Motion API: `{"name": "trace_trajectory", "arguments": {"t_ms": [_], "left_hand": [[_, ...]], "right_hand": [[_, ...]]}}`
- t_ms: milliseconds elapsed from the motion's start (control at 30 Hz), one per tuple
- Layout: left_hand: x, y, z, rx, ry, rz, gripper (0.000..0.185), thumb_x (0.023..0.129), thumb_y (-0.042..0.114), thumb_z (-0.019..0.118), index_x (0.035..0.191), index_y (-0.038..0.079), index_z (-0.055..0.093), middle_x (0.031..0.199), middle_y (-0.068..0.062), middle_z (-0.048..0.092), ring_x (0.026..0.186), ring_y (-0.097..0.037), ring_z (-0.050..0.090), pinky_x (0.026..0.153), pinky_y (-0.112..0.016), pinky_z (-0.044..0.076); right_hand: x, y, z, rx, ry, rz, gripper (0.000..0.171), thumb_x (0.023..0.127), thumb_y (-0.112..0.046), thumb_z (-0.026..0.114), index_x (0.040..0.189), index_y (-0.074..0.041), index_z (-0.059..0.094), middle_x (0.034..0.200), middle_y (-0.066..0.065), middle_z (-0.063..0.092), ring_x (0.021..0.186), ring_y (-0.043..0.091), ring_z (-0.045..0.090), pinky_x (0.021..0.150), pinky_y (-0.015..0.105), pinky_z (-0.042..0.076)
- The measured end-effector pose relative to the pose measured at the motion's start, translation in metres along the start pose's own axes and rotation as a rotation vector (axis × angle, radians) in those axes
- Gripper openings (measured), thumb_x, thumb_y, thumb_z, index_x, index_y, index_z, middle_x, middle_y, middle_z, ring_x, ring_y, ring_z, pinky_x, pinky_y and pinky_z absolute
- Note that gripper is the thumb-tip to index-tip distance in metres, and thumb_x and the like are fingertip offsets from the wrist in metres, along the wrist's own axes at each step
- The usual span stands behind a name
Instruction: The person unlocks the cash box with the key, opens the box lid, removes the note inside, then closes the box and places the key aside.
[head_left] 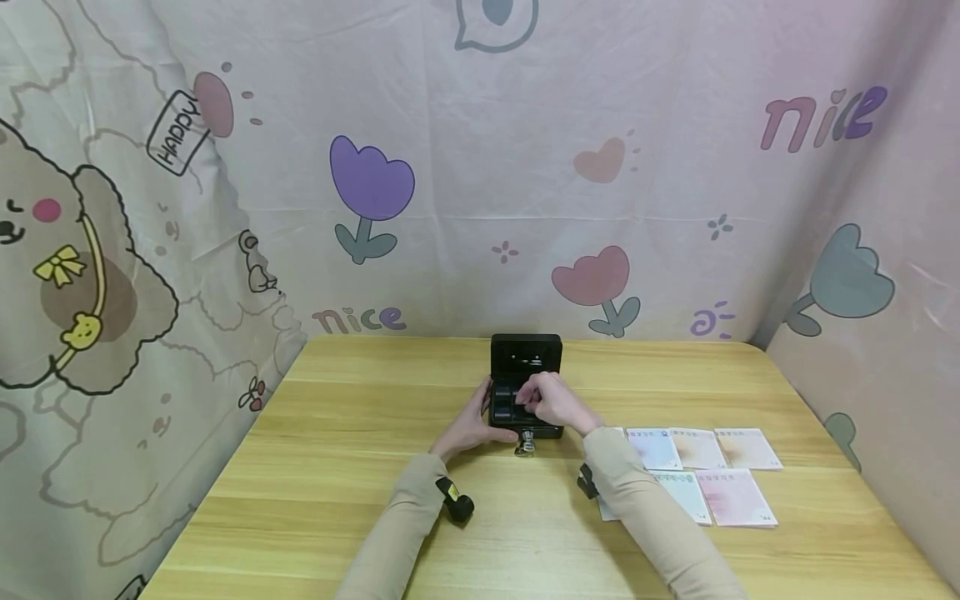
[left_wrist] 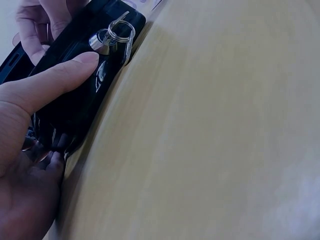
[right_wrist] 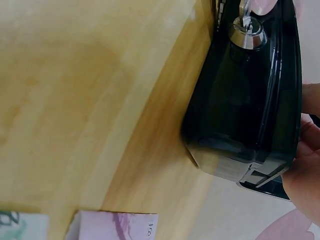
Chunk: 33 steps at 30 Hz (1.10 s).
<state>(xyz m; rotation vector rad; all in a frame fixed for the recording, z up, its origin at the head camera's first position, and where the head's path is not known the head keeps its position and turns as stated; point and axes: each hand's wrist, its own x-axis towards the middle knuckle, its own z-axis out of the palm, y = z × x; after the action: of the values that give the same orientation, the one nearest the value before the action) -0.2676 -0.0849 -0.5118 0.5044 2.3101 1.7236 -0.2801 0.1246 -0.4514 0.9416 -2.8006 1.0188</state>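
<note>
A black metal cash box (head_left: 551, 432) stands on the table with its lid (head_left: 510, 350) raised. Keys on a ring (left_wrist: 121, 32) hang from the round silver lock (right_wrist: 248, 33) on its front. My left hand (head_left: 474, 423) holds the box at its left side, the thumb (left_wrist: 75, 75) lying along the front beside the lock. Over the box's open top, my right hand (head_left: 557, 402) reaches in with bent fingers. Dark compartments (head_left: 503, 402) show to the left of those fingers. Whether the right fingertips hold anything is hidden.
To the right of the box lie two rows of paper notes, among them a blue one (head_left: 655, 446), a brownish one (head_left: 748, 448) and a pink stack (head_left: 737, 497). My right forearm covers part of the rows. A printed curtain (head_left: 465, 275) hangs behind the wooden table (head_left: 337, 400).
</note>
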Motion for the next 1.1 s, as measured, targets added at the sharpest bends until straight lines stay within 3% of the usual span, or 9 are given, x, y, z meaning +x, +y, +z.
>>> {"name": "trace_trajectory", "arguments": {"t_ms": [633,800,933,1100], "left_hand": [[-0.001,0.001,0.000,0.012,0.001,-0.017,0.125,0.075,0.018,0.089,0.162,0.003,0.001,0.170,-0.019,0.006,0.157,-0.040,0.014,0.128,-0.053,0.020],[-0.001,0.001,0.000,0.021,0.002,-0.020,0.127,0.074,0.021,0.091,0.162,0.004,0.001,0.170,-0.019,0.006,0.156,-0.040,0.015,0.128,-0.054,0.020],[-0.001,0.001,0.000,0.025,0.004,-0.021,0.127,0.073,0.022,0.091,0.162,0.004,0.001,0.170,-0.020,0.006,0.156,-0.040,0.016,0.128,-0.054,0.020],[-0.001,0.002,0.001,0.022,0.007,-0.004,0.129,0.073,0.017,0.091,0.161,0.002,-0.003,0.169,-0.024,0.009,0.155,-0.043,0.017,0.128,-0.053,0.019]], "right_hand": [[0.000,0.005,0.005,-0.007,0.006,-0.017,0.022,0.078,0.014,0.064,0.085,-0.003,0.076,0.082,0.007,0.075,0.072,0.008,0.063,0.065,0.021,0.056],[-0.003,0.006,0.006,-0.002,0.018,-0.002,0.018,0.081,0.010,0.069,0.091,-0.002,0.076,0.087,0.009,0.073,0.074,0.011,0.060,0.067,0.022,0.053],[-0.007,0.005,0.005,0.062,0.119,0.048,0.014,0.085,0.003,0.072,0.098,-0.001,0.077,0.092,0.010,0.071,0.080,0.013,0.058,0.071,0.022,0.050],[-0.012,0.005,0.003,0.294,0.394,0.177,0.012,0.089,-0.002,0.071,0.099,0.002,0.074,0.089,0.014,0.069,0.078,0.008,0.055,0.067,0.017,0.044]]}}
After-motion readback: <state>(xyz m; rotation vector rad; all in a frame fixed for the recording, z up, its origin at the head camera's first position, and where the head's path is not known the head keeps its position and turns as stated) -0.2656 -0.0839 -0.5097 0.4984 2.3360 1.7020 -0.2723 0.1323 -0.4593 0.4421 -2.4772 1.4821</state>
